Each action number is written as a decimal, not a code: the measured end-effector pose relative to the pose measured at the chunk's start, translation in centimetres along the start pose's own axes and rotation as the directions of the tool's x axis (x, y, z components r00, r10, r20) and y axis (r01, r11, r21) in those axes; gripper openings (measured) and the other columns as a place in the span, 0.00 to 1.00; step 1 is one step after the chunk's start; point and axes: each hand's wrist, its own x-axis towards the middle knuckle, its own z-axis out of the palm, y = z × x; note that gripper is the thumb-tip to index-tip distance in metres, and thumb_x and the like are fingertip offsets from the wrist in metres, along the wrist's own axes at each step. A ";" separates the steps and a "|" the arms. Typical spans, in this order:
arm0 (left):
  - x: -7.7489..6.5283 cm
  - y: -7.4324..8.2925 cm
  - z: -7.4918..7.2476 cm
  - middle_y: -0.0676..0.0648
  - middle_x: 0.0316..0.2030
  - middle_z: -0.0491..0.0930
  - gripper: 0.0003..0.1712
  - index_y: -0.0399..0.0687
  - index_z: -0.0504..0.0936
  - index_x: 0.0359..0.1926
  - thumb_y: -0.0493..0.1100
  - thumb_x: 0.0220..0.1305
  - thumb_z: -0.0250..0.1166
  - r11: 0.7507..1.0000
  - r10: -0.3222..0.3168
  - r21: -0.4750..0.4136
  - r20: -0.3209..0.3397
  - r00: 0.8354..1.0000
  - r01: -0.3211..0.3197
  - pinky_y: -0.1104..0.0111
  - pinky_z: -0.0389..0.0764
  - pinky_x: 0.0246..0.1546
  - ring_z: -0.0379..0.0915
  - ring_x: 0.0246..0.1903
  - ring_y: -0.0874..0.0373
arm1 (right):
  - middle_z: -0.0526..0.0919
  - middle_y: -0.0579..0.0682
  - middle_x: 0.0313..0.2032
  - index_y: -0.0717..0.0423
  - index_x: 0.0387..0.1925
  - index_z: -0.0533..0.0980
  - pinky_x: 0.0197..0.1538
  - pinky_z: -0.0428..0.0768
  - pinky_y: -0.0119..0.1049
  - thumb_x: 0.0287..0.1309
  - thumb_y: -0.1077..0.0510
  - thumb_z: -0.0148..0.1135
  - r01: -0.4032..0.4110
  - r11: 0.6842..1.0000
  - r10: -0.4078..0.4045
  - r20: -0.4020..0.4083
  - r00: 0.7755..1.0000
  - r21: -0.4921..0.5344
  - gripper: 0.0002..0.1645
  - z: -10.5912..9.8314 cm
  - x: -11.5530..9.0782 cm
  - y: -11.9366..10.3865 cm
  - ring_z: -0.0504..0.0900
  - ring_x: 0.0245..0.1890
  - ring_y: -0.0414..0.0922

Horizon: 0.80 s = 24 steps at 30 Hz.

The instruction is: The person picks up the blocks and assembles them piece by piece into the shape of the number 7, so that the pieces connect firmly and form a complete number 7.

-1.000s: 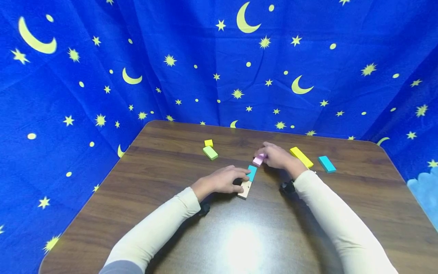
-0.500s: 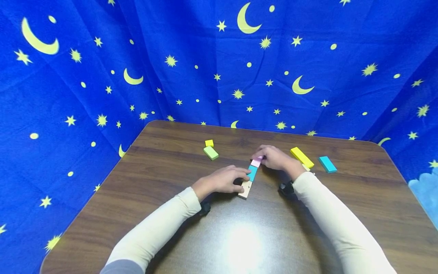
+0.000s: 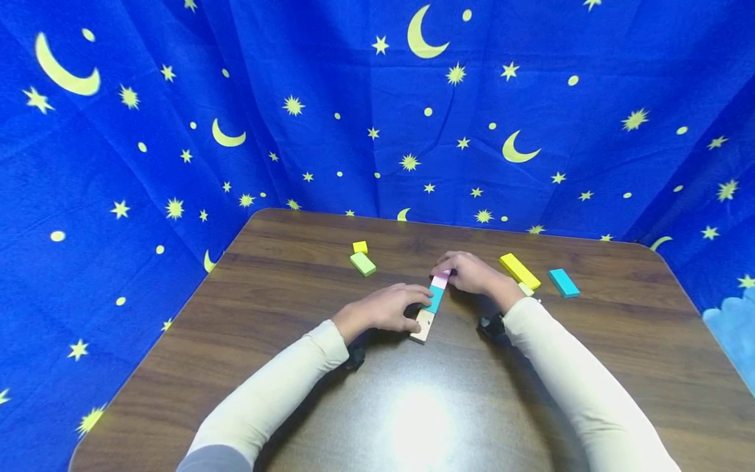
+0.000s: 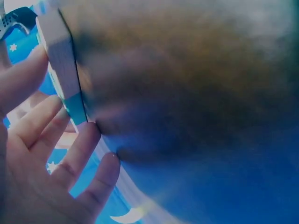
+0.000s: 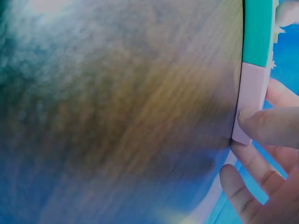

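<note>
A row of three flat blocks is laid end to end on the brown wood-grain tabletop [image 3: 295,282]. The near end is formed by a pale bare-wood block [image 3: 423,326], the middle by a turquoise rectangular block [image 3: 434,301], the far end by a pink rectangular block [image 3: 440,281]; neighbouring ends are touching. The pink block is pinched between thumb and fingers in the grip of the right hand [image 3: 468,273]. The left hand [image 3: 389,309] is rested against the row's left side, its grip spread apart, with the thumb at the bare-wood block and fingertips at the turquoise one. Dark marks are borne by the bare-wood block's top, too small to be read. To the right, a long yellow block [image 3: 520,271] and a bright-blue block [image 3: 563,283] are seen lying apart; a light-green block [image 3: 362,264] is placed just beside a small yellow block [image 3: 360,247] farther left.
</note>
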 end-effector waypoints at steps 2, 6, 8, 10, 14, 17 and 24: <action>0.4 -0.1 -0.1 0.52 0.75 0.61 0.36 0.50 0.70 0.70 0.52 0.62 0.68 1.000 0.011 0.005 0.007 1.000 -0.011 0.59 0.61 0.75 0.58 0.74 0.52 | 0.86 0.59 0.49 0.58 0.48 0.85 0.58 0.80 0.55 0.51 0.74 0.62 -0.020 1.000 0.020 0.005 1.000 -0.002 0.22 0.0 0.0 0.0 0.83 0.52 0.58; 1.1 -0.3 -0.4 0.52 0.78 0.54 0.45 0.49 0.63 0.74 0.52 0.59 0.70 1.000 0.009 -0.007 0.039 0.999 -0.009 0.60 0.59 0.76 0.53 0.76 0.51 | 0.86 0.59 0.49 0.59 0.49 0.83 0.58 0.79 0.55 0.51 0.73 0.62 -0.057 0.998 0.057 0.016 0.998 0.003 0.22 -0.1 -0.1 -0.1 0.83 0.53 0.58; 1.3 -0.5 -0.6 0.53 0.79 0.51 0.47 0.50 0.61 0.75 0.52 0.57 0.71 1.000 0.004 -0.027 0.057 0.998 -0.002 0.59 0.59 0.76 0.51 0.77 0.50 | 0.86 0.59 0.50 0.59 0.50 0.83 0.59 0.79 0.55 0.51 0.73 0.62 -0.064 0.998 0.064 0.018 0.998 0.003 0.22 -0.1 -0.1 -0.2 0.83 0.53 0.58; 1.5 -0.6 -0.7 0.54 0.79 0.49 0.49 0.51 0.60 0.76 0.51 0.56 0.72 0.999 -0.004 -0.040 0.073 0.997 0.007 0.59 0.59 0.76 0.51 0.76 0.50 | 0.86 0.58 0.50 0.59 0.50 0.83 0.59 0.79 0.55 0.51 0.73 0.61 -0.067 0.998 0.067 0.018 0.998 0.007 0.22 -0.1 -0.1 -0.2 0.82 0.54 0.58; 1.7 -0.8 -0.8 0.56 0.79 0.48 0.51 0.52 0.58 0.77 0.52 0.55 0.73 0.999 -0.013 -0.051 0.090 0.996 0.018 0.61 0.60 0.75 0.53 0.75 0.51 | 0.86 0.58 0.50 0.59 0.49 0.83 0.58 0.79 0.55 0.51 0.73 0.61 -0.066 0.998 0.066 0.017 0.998 0.016 0.22 -0.1 0.0 -0.3 0.83 0.53 0.58; 1.9 -0.7 -0.8 0.56 0.80 0.47 0.53 0.53 0.56 0.77 0.52 0.55 0.73 0.998 -0.007 -0.060 0.102 0.995 0.013 0.61 0.60 0.74 0.53 0.75 0.51 | 0.86 0.58 0.50 0.59 0.49 0.83 0.58 0.79 0.55 0.51 0.73 0.61 -0.081 0.996 0.080 0.022 0.997 0.024 0.22 -0.2 -0.1 -0.3 0.83 0.53 0.58; 2.2 -0.7 -0.7 0.55 0.80 0.40 0.54 0.54 0.50 0.79 0.52 0.57 0.69 0.996 0.028 -0.090 0.154 0.988 -0.014 0.57 0.52 0.78 0.43 0.79 0.49 | 0.85 0.58 0.49 0.59 0.50 0.83 0.56 0.80 0.53 0.51 0.72 0.61 -0.101 0.994 0.099 0.039 0.994 0.038 0.22 -0.4 -0.1 -0.2 0.83 0.51 0.55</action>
